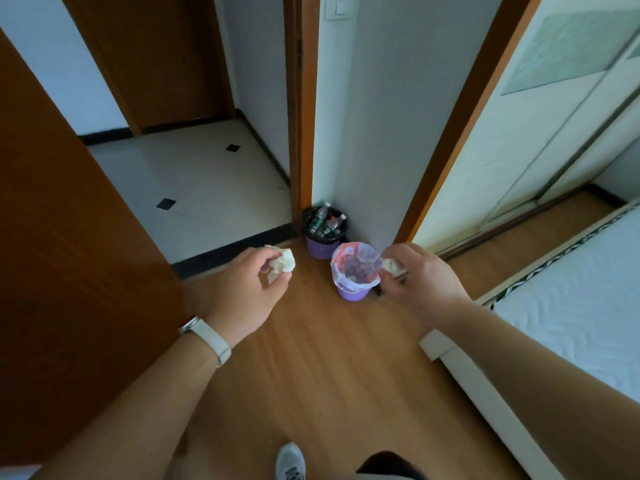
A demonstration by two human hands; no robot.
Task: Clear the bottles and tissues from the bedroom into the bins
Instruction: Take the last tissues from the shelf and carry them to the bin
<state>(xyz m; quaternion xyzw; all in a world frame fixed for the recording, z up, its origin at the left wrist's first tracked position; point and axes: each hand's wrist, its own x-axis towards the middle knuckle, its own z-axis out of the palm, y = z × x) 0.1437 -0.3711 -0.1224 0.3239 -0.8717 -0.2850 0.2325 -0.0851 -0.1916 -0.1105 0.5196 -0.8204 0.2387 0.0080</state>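
A grey shoe (290,460) sits at the near edge, its heel cut off, with a dark knee beside it that is hard to make out. Both forearms reach far over the wood floor (329,375). The left hand (247,289), with a white band (209,337) on the wrist, curls its fingers round a crumpled left tissue (282,261), which lies left of both bins and apart from them. The right hand (420,278) pinches a right tissue (391,265), mostly hidden by the fingers, at the right rim of the near bin (353,293); its white bag hides the contents. The far bin (320,249) in the corner holds bottles (323,220), blurred. A door (69,271) fills the left, a bed (571,306) the right.
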